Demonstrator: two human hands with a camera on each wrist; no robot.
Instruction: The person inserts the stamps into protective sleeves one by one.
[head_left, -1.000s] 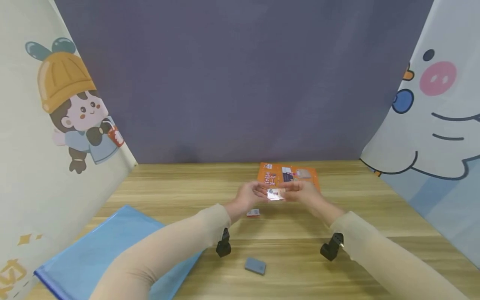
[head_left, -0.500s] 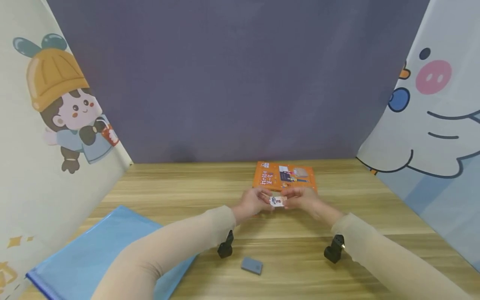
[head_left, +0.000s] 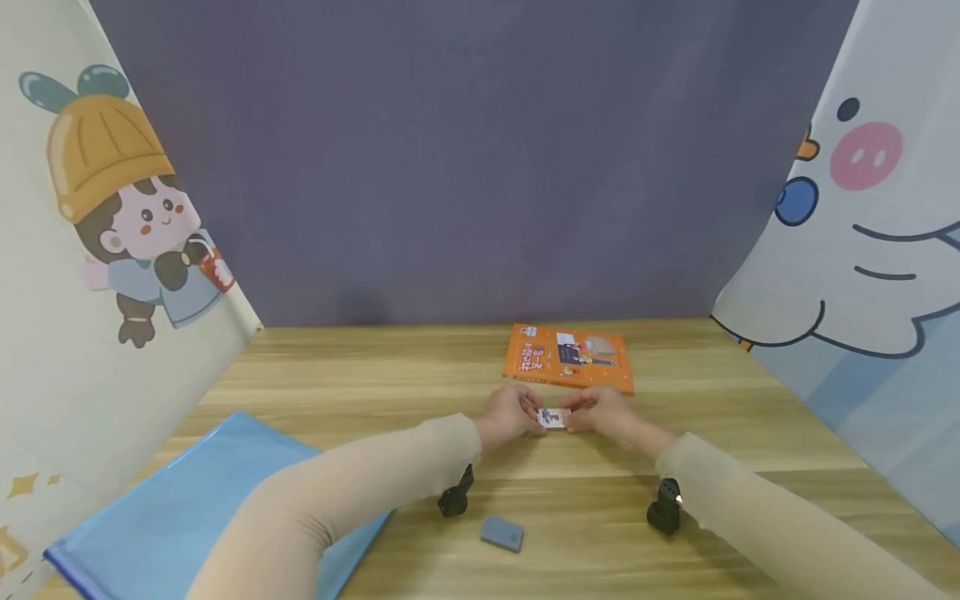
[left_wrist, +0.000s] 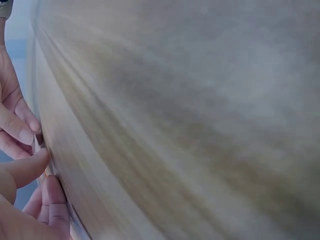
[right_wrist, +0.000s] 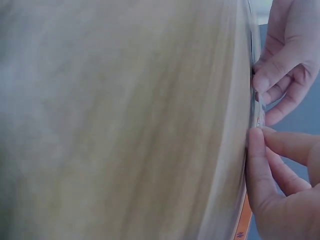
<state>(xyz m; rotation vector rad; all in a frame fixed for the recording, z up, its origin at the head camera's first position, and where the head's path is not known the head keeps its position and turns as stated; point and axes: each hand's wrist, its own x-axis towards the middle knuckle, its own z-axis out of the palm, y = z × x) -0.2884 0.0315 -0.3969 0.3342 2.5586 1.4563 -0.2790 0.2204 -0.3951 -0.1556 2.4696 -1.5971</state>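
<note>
A small white card [head_left: 553, 418] with a printed picture lies flat, low over the wooden table, between both hands in the head view. My left hand [head_left: 516, 412] pinches its left end between thumb and fingers. At the opposite end, the thumb and fingers of my right hand [head_left: 604, 412] pinch it too. Both wrist views show the hands close together at table level, the left hand [left_wrist: 30, 200] and the right hand [right_wrist: 287, 185] each near the frame's edge. The card is seen almost edge-on there. Whether anything lies under the card is hidden.
Just beyond the hands lies an orange book [head_left: 543, 354] with a picture cover. A small grey-blue block [head_left: 502, 533] rests nearer the front. At the left, a light blue sheet or folder [head_left: 202, 492] is partly covered by the left arm. A dark curtain [head_left: 480, 167] closes off the back.
Both hands have come down and toward the front with the card, from over the book's edge to table level. The small red-edged item seen earlier near the left hand no longer shows.
</note>
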